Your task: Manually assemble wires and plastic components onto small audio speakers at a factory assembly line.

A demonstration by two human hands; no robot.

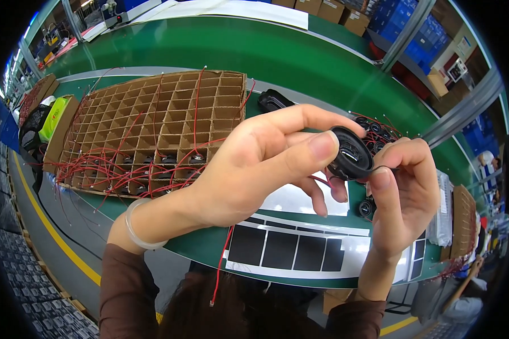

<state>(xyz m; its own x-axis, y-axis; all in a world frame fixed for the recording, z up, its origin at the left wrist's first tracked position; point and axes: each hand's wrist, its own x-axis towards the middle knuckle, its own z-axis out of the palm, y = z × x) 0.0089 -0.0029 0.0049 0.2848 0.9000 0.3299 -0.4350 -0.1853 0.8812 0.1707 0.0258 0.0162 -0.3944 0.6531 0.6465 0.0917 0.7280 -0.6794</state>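
Note:
My left hand (249, 169) grips a small round black speaker (350, 152) between thumb and fingers, tilted above the bench. A red wire runs down from it below the fingers. At the speaker's right rim, my right hand (404, 198) pinches a thin black strip (385, 168) between thumb and forefinger; whether the strip is joined to the speaker I cannot tell. Beneath the hands lies a white sheet with black rectangular pieces (280, 248). Behind my right hand several more speakers (376, 133) lie grouped with red wires, and a single speaker (366, 208) sits closer.
A cardboard divider box (152, 113) stands at left, its near cells holding speakers with tangled red wires. A black case-like object (274, 100) lies behind my left hand. Beyond runs a green conveyor surface (220, 42). Clear plastic packaging (442, 212) and another divider box (464, 220) are at right.

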